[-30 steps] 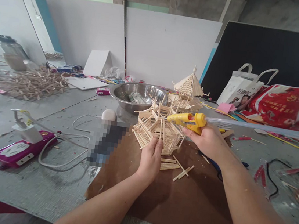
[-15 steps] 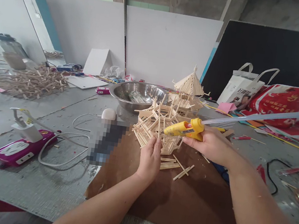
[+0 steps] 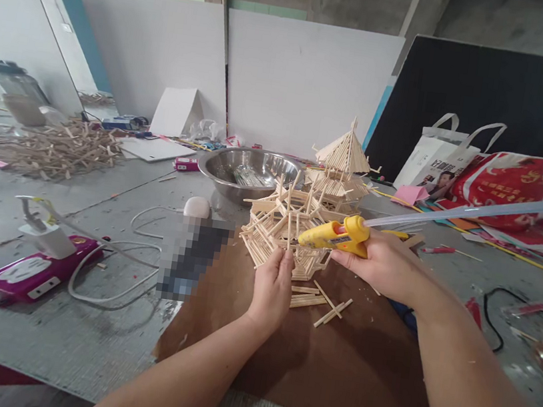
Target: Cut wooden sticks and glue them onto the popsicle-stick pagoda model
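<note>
My left hand [image 3: 274,288] is closed, thumb and fingers pinching the lower end of a thin wooden stick [image 3: 291,228] that stands upright at the front of a many-sided stick model [image 3: 256,238]. A yellow hot glue gun [image 3: 330,235] is gripped in my right hand [image 3: 389,264]. Its nozzle points left, close beside the upright stick; whether they touch I cannot tell. From the gun's rear a long clear glue stick [image 3: 452,212] juts out to the right. Several loose sticks [image 3: 308,300] lie in front of the model on a brown board [image 3: 337,381].
Behind the model stand a steel bowl [image 3: 224,182] and a pagoda-like stick tower [image 3: 346,157]. To the left are a purple power strip [image 3: 42,272] with a white cable, and a heap of sticks [image 3: 66,151]. Bags [image 3: 500,188] and a black cable [image 3: 492,308] are at right.
Almost nothing differs. Both hands, the glue gun and the model keep their places; the whole view has shifted very slightly.
</note>
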### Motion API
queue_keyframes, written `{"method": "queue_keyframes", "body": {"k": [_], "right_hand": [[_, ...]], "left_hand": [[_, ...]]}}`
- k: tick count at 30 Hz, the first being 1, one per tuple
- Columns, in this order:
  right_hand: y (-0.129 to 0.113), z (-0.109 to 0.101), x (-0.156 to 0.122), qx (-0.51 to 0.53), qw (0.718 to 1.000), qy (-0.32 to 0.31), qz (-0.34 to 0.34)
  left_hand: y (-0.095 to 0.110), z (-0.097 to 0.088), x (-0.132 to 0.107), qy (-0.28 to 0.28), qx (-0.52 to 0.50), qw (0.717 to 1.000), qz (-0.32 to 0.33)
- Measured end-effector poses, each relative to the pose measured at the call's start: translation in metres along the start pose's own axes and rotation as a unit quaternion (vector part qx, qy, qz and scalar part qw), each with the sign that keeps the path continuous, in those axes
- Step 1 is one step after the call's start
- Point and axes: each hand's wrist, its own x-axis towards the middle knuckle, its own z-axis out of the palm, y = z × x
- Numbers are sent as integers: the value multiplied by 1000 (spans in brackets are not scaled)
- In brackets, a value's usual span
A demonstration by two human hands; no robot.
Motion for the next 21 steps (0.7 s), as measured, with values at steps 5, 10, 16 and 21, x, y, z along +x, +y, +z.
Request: {"method": "queue_keyframes", "body": {"k": [5,10,16,21], "right_hand": [[-1,0,0,-11,1000,5,-1],[-2,0,-1,-6,1000,10,-12],[-3,-2,-3,0,1000,15,-22],[-1,-3,-4,-4,1000,22,-19]], "left_hand": [[1,0,0,-4,-2,1000,1],[-1,0,0,-7,-3,1000,0],[-2,1,0,-11,-2,1000,0],[1,1,-1,-14,4,1000,0]]}}
